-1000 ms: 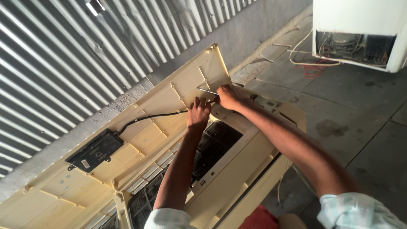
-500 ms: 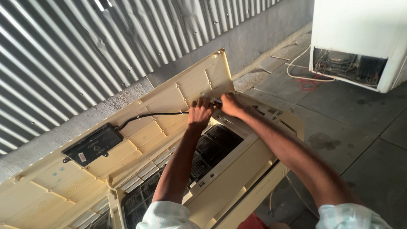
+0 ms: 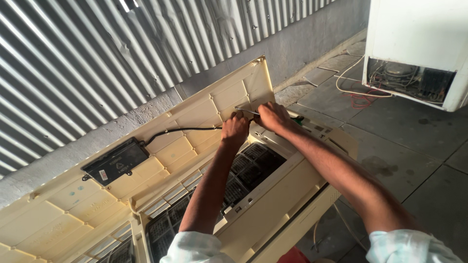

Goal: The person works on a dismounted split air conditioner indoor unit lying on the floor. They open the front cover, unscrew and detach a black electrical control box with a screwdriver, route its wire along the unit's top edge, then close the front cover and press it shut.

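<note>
- Hands met at the top of a cream plastic cover (image 3: 161,160), which leaned open against a corrugated metal wall (image 3: 73,63).
- Left hand (image 3: 235,127) sat with its fingers clenched around the end of a black cable (image 3: 187,129), just below the cover's upper corner.
- Right hand (image 3: 274,117) touched the left one, its fingers grasping a thin metal tool (image 3: 246,110) whose tip pointed across the cover's ribbed inner face.
- Cable ran from the left hand down along the cover to a black box (image 3: 116,161) fixed on the cover's inner face.
- Dark filter mesh (image 3: 243,170) lay under both forearms, beside the cover's lower edge.
- White appliance (image 3: 419,44) with loose wires (image 3: 360,92) at its open base stood on the paved floor (image 3: 414,146), well apart from the cover.
</note>
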